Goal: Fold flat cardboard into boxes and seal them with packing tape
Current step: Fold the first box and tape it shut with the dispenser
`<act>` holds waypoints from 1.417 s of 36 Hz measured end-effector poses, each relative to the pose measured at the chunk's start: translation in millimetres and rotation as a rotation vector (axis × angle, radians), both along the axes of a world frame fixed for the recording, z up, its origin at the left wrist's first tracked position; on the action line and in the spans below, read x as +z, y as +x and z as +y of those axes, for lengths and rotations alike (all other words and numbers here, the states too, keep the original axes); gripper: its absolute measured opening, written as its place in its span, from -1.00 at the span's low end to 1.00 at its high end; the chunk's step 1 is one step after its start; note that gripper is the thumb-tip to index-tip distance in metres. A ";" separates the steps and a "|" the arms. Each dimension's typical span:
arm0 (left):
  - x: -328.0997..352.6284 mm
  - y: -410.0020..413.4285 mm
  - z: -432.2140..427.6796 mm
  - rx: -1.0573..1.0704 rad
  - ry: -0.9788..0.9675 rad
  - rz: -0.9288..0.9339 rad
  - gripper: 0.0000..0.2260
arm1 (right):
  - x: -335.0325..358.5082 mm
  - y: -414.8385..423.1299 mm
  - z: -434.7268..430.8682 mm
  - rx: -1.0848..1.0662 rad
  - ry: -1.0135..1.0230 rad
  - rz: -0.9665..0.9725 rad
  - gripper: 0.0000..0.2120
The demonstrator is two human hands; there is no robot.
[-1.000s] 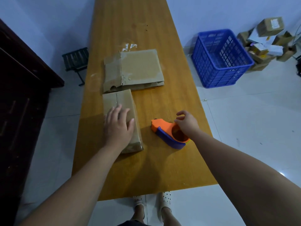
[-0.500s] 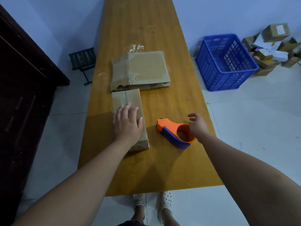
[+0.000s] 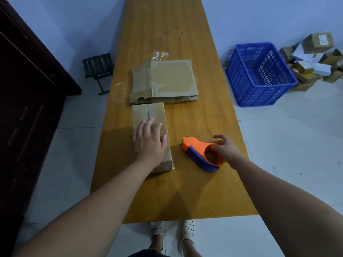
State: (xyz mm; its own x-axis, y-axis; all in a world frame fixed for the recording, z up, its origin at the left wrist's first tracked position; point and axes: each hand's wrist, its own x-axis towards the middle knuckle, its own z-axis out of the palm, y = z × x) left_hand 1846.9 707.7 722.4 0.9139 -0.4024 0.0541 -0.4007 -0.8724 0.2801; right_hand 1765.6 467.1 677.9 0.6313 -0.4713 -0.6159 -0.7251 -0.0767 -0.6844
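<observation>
Long orange-brown wooden table, seen from its near end; at that end, two feet in white perforated shoes on pale floor tiles.

Left hand: palm down, fingers straight and slightly spread, pressed flat on top of a small folded cardboard box; nothing gripped; near half of the box covered by hand and wrist.

Box: narrow, closed, lying lengthwise on the left half of the table; centre seam visible along the top; far end just beside, possibly touching, a stack of flat cardboard.

Stack: unfolded sheets, worn, torn at the near left corner; scraps of clear tape on the table just beyond.

Tape dispenser: orange body, blue underside, lying on the table to the right of the box and apart from it; narrow end toward the box.

Right hand: at the round end of the dispenser, fingers bent, fingertips touching the orange ring; closed grasp or mere touch, cannot tell.

Off the table, right: blue plastic crate on the floor; beyond it a heap of small parcels near the wall.

Off the table, left: dark wooden cabinet; small black stool between cabinet and table.
</observation>
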 end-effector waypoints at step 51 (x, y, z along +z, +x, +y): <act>36.3 -16.5 110.2 -0.357 -0.036 0.218 -0.60 | 76.7 4.6 97.3 1.349 -0.858 -0.486 -0.53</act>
State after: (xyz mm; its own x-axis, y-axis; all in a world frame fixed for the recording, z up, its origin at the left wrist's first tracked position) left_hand 1830.4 817.9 758.7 0.7092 -0.6971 -0.1050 -0.6039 -0.6776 0.4197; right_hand 1770.2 564.4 754.6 0.8802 0.4585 -0.1228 0.4213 -0.8738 -0.2427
